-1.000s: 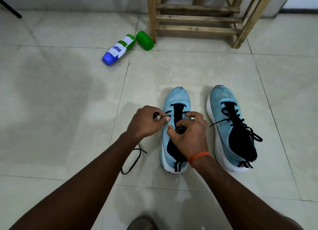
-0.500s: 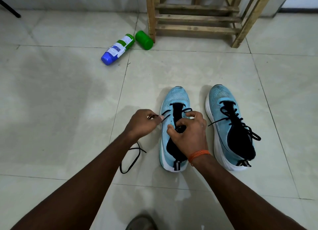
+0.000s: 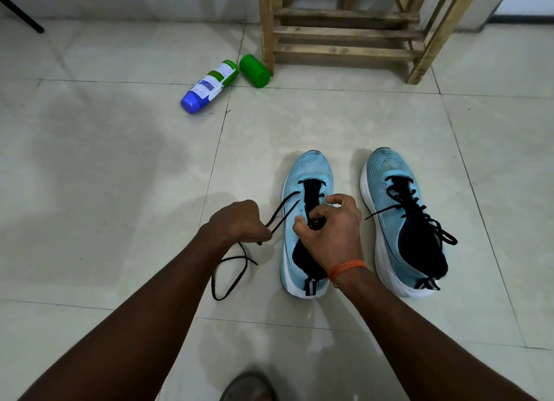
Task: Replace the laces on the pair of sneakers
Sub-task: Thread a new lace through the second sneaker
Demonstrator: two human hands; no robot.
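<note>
Head view: the left hand [image 3: 236, 220] is clenched around two strands of black lace [image 3: 281, 210] that run taut from the front eyelets of the half-laced sneaker [image 3: 310, 171] at its 3 o'clock. The lace's tail loops on the tiled floor [image 3: 120, 190] below the wrist. The right hand [image 3: 332, 229], with an orange thread [image 3: 346, 267] at its wrist, pinches that sneaker's black tongue. A laced sneaker [image 3: 389, 172] stands just at 3 o'clock. Toward 11 o'clock lie a blue-and-green bottle [image 3: 209, 85] and a green cap [image 3: 254, 70], beside a wooden stool [image 3: 344, 34] at 12.
</note>
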